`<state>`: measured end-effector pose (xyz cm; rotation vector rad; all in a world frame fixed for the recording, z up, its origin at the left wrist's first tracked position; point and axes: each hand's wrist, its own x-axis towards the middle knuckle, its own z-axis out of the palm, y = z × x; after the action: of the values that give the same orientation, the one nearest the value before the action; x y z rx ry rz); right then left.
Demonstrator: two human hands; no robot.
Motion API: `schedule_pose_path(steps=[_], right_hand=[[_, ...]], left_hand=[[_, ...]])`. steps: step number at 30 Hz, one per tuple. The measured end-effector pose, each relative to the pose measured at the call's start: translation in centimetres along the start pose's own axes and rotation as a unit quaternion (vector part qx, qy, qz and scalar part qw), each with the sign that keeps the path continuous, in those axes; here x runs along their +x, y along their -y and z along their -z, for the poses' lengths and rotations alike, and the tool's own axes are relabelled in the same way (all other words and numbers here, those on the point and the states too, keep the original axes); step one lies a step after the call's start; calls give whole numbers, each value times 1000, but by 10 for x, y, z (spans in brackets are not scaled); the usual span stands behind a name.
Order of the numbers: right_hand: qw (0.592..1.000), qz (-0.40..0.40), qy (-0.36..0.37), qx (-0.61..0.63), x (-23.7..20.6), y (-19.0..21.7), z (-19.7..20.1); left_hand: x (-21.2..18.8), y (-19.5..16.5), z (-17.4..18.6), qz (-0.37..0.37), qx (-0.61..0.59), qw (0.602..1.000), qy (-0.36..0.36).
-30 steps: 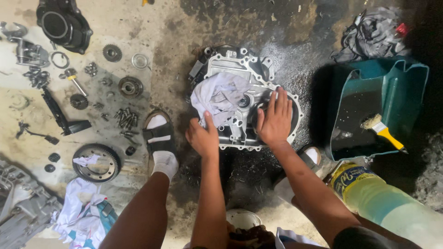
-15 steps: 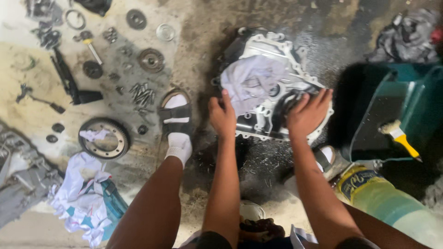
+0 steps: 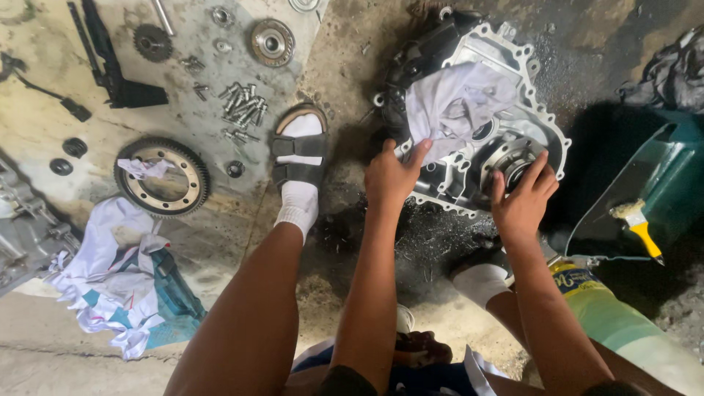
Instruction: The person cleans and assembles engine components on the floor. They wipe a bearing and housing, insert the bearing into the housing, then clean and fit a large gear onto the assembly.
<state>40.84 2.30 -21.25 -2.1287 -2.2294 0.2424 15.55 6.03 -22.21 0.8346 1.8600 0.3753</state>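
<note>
2 hands grip the metal housing: left hand pinching its rim, right hand spread over the bearing.

1. One aluminium gearbox housing, by the floor's top edge.
2. One white rag draped on it.
3. Two hands: left hand, right hand.
4. One large ring gear, toward the left edge.
5. One heap of bolts.
6. One yellow-handled brush in one green tub.
</note>
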Motion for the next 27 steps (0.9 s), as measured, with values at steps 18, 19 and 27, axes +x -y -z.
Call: schedule_pose_path(steps=[18, 19, 27], right_hand=[[999, 11, 33, 2, 13, -25, 14], [999, 10, 40, 4, 16, -23, 14], [998, 20, 53, -4, 22, -13, 15]], left_hand=[[-6, -22, 0, -30, 23, 999, -5], [-2, -21, 3, -36, 18, 999, -14], [11, -11, 9, -44, 36, 998, -40]])
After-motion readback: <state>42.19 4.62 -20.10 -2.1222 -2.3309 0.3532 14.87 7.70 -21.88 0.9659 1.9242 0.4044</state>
